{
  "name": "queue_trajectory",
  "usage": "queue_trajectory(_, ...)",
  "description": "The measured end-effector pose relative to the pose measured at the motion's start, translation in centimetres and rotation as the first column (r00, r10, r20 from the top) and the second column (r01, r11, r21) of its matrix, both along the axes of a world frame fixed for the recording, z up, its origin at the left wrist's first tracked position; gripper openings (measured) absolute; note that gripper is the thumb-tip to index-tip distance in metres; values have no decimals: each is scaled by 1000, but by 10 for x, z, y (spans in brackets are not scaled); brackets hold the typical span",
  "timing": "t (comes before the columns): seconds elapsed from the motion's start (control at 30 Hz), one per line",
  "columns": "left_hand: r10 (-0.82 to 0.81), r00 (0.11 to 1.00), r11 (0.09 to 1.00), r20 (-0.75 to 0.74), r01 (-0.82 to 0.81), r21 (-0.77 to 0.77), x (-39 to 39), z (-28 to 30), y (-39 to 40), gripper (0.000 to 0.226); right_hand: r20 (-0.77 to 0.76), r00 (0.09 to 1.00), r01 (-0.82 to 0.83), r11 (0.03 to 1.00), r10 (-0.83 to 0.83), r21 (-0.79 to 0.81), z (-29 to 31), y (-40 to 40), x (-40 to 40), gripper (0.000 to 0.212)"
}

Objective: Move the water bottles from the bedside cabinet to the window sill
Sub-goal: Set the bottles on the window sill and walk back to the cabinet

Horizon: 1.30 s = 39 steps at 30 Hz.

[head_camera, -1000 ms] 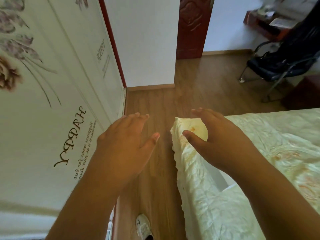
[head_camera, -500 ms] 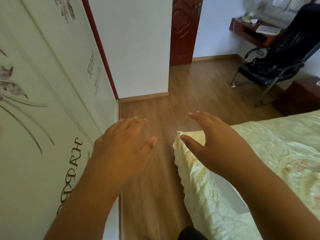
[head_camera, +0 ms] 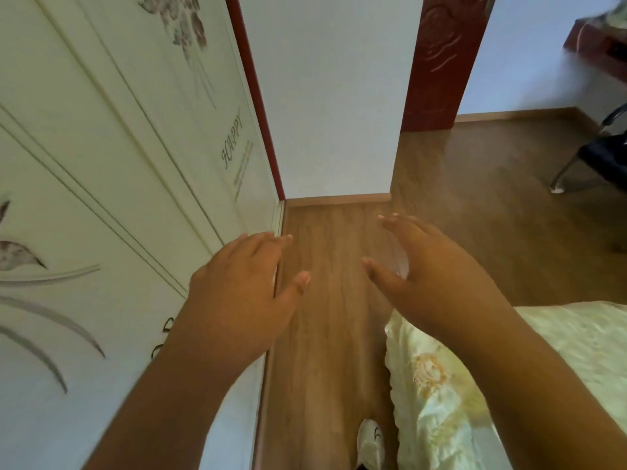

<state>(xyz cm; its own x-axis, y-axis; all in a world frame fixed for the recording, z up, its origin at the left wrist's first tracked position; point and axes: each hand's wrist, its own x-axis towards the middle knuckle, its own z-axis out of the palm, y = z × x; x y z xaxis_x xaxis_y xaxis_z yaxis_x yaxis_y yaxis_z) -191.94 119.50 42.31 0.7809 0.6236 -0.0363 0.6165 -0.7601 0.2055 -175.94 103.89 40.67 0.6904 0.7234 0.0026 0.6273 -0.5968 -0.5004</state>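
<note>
No water bottle, bedside cabinet or window sill shows in the head view. My left hand (head_camera: 244, 293) is held out over the strip of wooden floor (head_camera: 325, 300), fingers apart and empty, close to the white wardrobe. My right hand (head_camera: 431, 279) hovers beside it, also spread and holding nothing, above the corner of the bed.
A white wardrobe (head_camera: 112, 198) with flower prints and the word HAPPY runs along the left. A bed with a pale floral cover (head_camera: 556, 368) fills the lower right. Ahead stand a white wall (head_camera: 332, 96) and a red-brown door (head_camera: 441, 59). A black chair (head_camera: 604, 154) is at far right. A white shoe (head_camera: 371, 446) steps on the floor.
The view has moved forward along the gap between wardrobe and bed. The wall ahead is nearer and the bed corner has slipped lower. Both hands stay spread and empty.
</note>
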Motion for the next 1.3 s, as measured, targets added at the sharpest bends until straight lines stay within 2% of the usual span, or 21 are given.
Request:
queue_trajectory(0.17, 43, 998, 999, 55, -44, 14, 57, 13, 18, 67, 5, 997, -76, 997, 76, 29, 11, 38, 65, 66)
queue_trajectory(0.4, 88, 995, 996, 45, -88, -10, 108, 9, 36, 76, -1, 994, -108, 994, 108, -9, 15, 53, 119, 64)
queue_trajectory(0.63, -18, 998, 998, 59, 21, -52, 174, 0, 57, 63, 12, 1000, 7, 1000, -7, -26, 8, 54, 175, 66)
queue_trajectory(0.9, -195, 980, 976, 43, 199, -93, 266, -23, 110, 72, 38, 983, 184, 979, -182, -84, 5, 70, 229, 67)
queue_trajectory(1.03, -166, 986, 963, -8, 161, -215, 309, -42, 168, 77, 62, 967, 252, 960, -246, -120, 13, 105, 256, 68)
queue_trajectory(1.13, -162, 986, 941, 31, 164, -295, 334, -41, 208, 72, 76, 959, 280, 951, -272, -133, 20, 144, 276, 70)
queue_trajectory(1.3, -259, 964, 961, -61, 251, -119, 370, -14, 270, 80, 93, 951, 303, 947, -293, -109, 29, 216, 305, 71)
